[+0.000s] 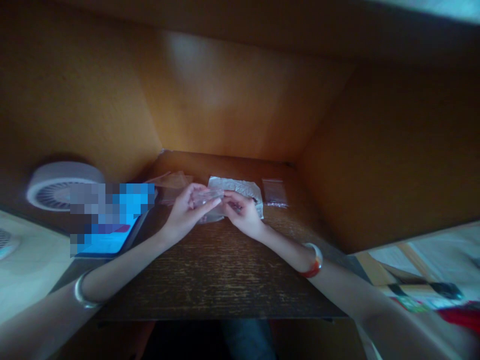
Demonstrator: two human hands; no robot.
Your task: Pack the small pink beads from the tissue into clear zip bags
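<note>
Between my two hands is a small clear plastic bag point(210, 216), just above the dark wooden desk point(225, 270). My left hand point(187, 207) pinches the bag from the left, thumb along its front. From the right, the fingers of my right hand point(242, 210) are closed at the bag's upper edge; whether they also hold something small cannot be made out. Behind my hands lies a crumpled whitish sheet point(236, 185), partly covered by the right hand. To its right lies a flat clear zip bag point(275, 192). More clear bags point(174, 185) lie behind the left hand.
A round white fan point(63, 185) stands at the left. Near it is a tablet-like lit screen point(112, 240), partly pixelated. Wooden panels enclose the desk at the back point(232, 100) and on both sides. Blurred items, including something red point(461, 315), appear at the lower right.
</note>
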